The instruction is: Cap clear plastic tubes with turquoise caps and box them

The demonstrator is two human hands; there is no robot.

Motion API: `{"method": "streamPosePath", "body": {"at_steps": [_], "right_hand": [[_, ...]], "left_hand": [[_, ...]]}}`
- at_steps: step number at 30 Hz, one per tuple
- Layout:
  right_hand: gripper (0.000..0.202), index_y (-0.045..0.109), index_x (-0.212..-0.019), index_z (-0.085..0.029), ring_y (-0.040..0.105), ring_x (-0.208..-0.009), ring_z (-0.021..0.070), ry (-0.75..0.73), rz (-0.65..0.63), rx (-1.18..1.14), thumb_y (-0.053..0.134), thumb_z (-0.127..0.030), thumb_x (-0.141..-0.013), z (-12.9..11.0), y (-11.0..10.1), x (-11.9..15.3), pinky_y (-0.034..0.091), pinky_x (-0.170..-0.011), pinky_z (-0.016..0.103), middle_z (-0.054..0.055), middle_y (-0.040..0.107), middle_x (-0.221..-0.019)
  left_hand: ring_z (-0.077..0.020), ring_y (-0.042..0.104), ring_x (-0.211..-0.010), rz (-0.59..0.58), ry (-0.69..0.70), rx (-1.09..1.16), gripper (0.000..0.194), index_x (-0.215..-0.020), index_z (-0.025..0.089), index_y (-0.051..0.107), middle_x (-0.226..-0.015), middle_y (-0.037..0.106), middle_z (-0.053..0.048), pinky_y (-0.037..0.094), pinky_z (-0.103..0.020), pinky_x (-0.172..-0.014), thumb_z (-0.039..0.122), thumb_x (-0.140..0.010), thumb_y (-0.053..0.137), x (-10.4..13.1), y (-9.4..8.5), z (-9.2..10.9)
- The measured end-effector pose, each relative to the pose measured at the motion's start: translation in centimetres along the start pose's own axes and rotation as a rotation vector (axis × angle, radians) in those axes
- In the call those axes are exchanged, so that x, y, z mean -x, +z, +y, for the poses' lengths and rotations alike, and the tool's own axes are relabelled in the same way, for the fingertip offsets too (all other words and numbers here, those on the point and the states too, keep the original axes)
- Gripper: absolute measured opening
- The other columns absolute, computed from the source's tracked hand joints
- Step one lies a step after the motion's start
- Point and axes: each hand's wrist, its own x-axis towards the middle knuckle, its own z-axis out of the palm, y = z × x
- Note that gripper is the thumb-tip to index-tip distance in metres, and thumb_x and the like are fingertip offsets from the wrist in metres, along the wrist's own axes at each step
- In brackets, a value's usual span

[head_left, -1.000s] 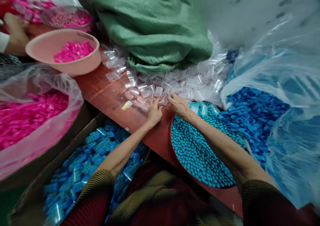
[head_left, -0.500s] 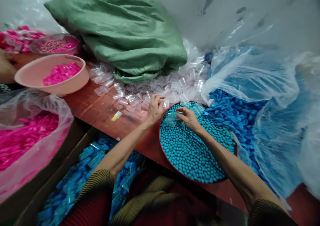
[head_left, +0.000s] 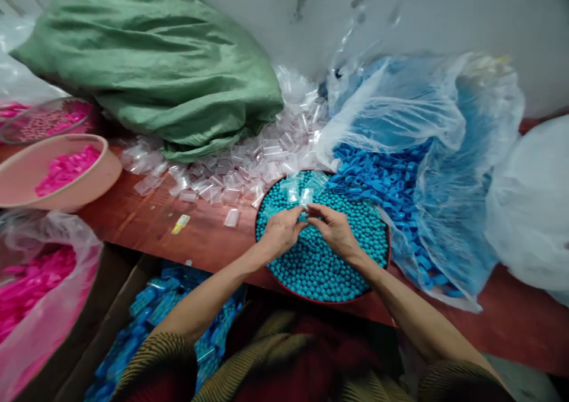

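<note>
A round red tray [head_left: 389,254] full of small turquoise balls [head_left: 324,271] stands at the table's front edge. Over it my left hand [head_left: 283,231] and my right hand [head_left: 334,229] meet, fingertips pinched together around a small clear plastic bag [head_left: 306,197]. Both hands appear closed on this bag. Further clear bags [head_left: 292,187] lie on the balls just beyond the fingers. Behind and left of the tray spreads a heap of small clear bags [head_left: 231,179]. Blue plastic pieces [head_left: 377,174] spill from a large clear bag at the tray's right.
A green cloth sack [head_left: 169,76] rests on the clear bags. At the left are a pink bowl [head_left: 100,179] of pink pieces and a lined box of pink pieces [head_left: 40,283]. Filled blue packets [head_left: 169,301] lie in a box below the table. A white bag [head_left: 533,206] stands right.
The view has shifted to the right. My left hand has come from the clear-bag heap to my right hand over the balls, and the fingertips of both now meet at a small bag.
</note>
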Motion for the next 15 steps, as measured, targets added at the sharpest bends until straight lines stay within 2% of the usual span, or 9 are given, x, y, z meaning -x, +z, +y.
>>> {"method": "streamPosePath", "body": {"at_steps": [3, 6, 8, 10, 13, 15], "right_hand": [[0.027, 0.065, -0.103, -0.022, 0.067, -0.089, 0.0203, 0.056, -0.017, -0.032, 0.058, -0.029, -0.078, 0.3, -0.2, 1.3, 0.054, -0.078, 0.036, 0.004, 0.072, -0.096], [0.030, 0.063, -0.109, -0.021, 0.067, -0.089, 0.0196, 0.032, -0.008, 0.029, 0.053, -0.031, -0.082, 0.6, -1.5, 2.1, 0.055, -0.074, 0.034, 0.005, 0.070, -0.101], [0.028, 0.062, -0.110, -0.021, 0.065, -0.093, 0.0196, -0.065, 0.015, 0.255, 0.051, -0.029, -0.085, 0.4, -3.0, 2.5, 0.052, -0.082, 0.035, 0.006, 0.068, -0.106], [0.027, 0.061, -0.110, -0.020, 0.064, -0.095, 0.0219, -0.074, 0.009, 0.592, 0.049, -0.027, -0.087, 0.0, -4.5, 2.7, 0.049, -0.084, 0.036, 0.009, 0.067, -0.106], [0.027, 0.061, -0.108, -0.016, 0.065, -0.087, 0.0273, 0.172, -0.122, 1.079, 0.048, -0.028, -0.088, -0.4, -5.5, 3.0, 0.049, -0.072, 0.037, 0.015, 0.066, -0.100], [0.028, 0.059, -0.107, -0.014, 0.066, -0.080, 0.0275, 0.316, -0.215, 1.212, 0.047, -0.031, -0.089, -0.2, -5.1, 2.6, 0.048, -0.064, 0.035, 0.017, 0.063, -0.101]], "left_hand": [[-0.0174, 0.063, -0.077, -0.112, -0.103, 0.146, 0.030, -0.114, 0.015, 0.055, -0.084, 0.067, -0.005, 0.047, -0.028, -0.072, 0.025, -0.085, 0.052, 0.3, 1.1, 0.7], [-0.0174, 0.063, -0.078, -0.177, -0.172, 0.156, 0.024, -0.106, 0.017, 0.060, -0.082, 0.068, -0.003, 0.047, -0.027, -0.073, 0.024, -0.084, 0.053, 0.8, 1.0, 0.8], [-0.0213, 0.063, -0.085, -0.248, -0.221, 0.023, 0.022, -0.101, 0.017, 0.061, -0.086, 0.068, -0.006, 0.046, -0.031, -0.078, 0.025, -0.082, 0.055, 1.1, 0.6, 0.7], [-0.0269, 0.063, -0.090, -0.352, -0.266, -0.102, 0.019, -0.096, 0.017, 0.061, -0.088, 0.068, -0.011, 0.046, -0.036, -0.080, 0.025, -0.080, 0.056, 1.2, 0.3, 0.6], [-0.0321, 0.062, -0.095, -0.424, -0.332, -0.065, 0.007, -0.079, 0.017, 0.059, -0.085, 0.067, -0.014, 0.045, -0.040, -0.083, 0.021, -0.073, 0.061, -0.2, 1.4, 0.9], [-0.0319, 0.062, -0.095, -0.419, -0.357, 0.025, 0.011, -0.067, 0.018, 0.054, -0.078, 0.065, -0.012, 0.044, -0.039, -0.084, 0.015, -0.066, 0.064, -2.1, 2.9, 1.6]]}}
